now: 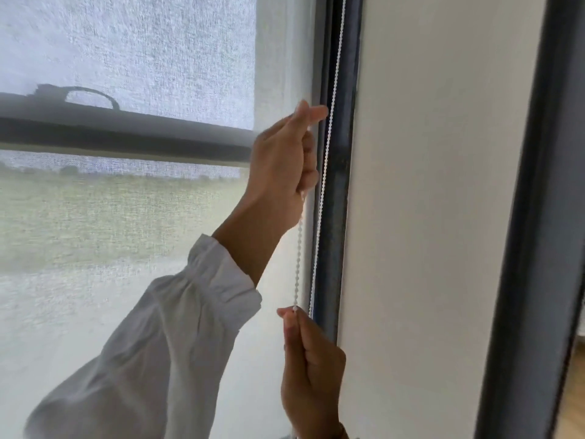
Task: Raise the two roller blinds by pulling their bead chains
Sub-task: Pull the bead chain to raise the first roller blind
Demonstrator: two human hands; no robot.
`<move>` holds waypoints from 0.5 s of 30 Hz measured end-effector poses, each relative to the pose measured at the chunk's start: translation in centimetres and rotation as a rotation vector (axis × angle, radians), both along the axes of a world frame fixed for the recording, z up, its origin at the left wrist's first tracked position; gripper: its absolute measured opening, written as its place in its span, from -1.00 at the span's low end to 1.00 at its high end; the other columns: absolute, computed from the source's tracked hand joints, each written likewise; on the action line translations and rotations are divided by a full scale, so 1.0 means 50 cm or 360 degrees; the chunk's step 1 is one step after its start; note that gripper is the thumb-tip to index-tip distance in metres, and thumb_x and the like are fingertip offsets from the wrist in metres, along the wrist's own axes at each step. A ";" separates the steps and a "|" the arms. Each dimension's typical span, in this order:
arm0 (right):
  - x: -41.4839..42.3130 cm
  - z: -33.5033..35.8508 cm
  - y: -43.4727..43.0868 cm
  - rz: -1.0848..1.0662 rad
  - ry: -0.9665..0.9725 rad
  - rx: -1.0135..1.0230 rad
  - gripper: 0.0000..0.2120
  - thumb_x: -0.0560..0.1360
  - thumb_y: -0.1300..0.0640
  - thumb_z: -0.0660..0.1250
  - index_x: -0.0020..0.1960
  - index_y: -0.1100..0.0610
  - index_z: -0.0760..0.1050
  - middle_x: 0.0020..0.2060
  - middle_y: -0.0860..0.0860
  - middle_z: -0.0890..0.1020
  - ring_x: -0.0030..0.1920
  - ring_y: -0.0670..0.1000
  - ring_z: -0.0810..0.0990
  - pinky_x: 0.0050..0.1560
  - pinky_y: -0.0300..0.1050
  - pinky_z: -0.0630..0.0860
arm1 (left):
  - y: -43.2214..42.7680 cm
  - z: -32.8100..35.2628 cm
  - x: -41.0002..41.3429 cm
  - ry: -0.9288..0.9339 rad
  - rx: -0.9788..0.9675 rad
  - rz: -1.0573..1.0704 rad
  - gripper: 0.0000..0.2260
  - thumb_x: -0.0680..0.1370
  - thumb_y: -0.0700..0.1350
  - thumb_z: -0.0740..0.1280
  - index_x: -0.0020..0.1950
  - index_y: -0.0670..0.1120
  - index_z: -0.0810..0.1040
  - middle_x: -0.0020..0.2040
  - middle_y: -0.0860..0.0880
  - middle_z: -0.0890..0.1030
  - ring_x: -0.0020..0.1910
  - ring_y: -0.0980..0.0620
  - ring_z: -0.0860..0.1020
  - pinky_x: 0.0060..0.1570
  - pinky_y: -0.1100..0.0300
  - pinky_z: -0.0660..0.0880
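Dark grey window frame is running top to bottom, slightly tilted in the wide-angle view. Just right of it, a plain white wall panel is filling the middle right. A second dark upright frame is bordering the panel's far side. A strip of wooden floor is showing at the lower right edge. On the left, a dark horizontal bar is crossing the pane, appearing only as a hazy shadow. An arched handle is sitting on top of it. Blurred green ground is lying below the bar, pale sky above.
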State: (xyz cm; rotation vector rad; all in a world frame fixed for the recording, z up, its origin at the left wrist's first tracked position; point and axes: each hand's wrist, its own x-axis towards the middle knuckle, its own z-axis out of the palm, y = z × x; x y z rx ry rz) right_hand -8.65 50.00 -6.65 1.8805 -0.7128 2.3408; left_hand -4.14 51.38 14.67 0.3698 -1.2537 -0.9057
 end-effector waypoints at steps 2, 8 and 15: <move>0.013 0.017 0.002 -0.0012 0.0000 -0.0006 -0.65 0.57 -0.04 0.13 -0.03 0.14 0.60 -0.13 -0.18 0.62 -0.04 -0.44 0.53 -0.04 -0.49 0.48 | 0.011 -0.002 0.002 0.0166 -0.0109 0.0118 -0.81 0.58 -0.07 0.20 -0.14 -0.06 0.57 -0.61 0.10 0.24 -0.63 0.16 0.14 -0.67 0.33 0.12; 0.001 0.075 0.002 0.0405 -0.0099 0.0349 -0.57 0.46 -0.33 0.10 -0.14 -0.05 0.57 -0.30 -0.14 0.63 -0.28 -0.19 0.57 -0.22 -0.36 0.46 | 0.052 -0.003 0.029 0.0373 -0.0463 0.0010 -0.74 0.60 -0.13 0.15 -0.24 -0.11 0.50 -0.63 0.12 0.22 -0.66 0.19 0.11 -0.65 0.36 0.09; -0.021 0.193 0.030 0.0895 -0.0401 0.0575 -0.55 0.39 -0.28 0.05 -0.09 -0.01 0.55 -0.22 -0.07 0.66 -0.14 -0.07 0.67 -0.18 -0.35 0.53 | 0.056 -0.080 0.038 0.0241 -0.0397 0.0180 -0.73 0.59 -0.12 0.17 -0.29 -0.07 0.50 -0.63 0.12 0.22 -0.67 0.18 0.14 -0.64 0.35 0.11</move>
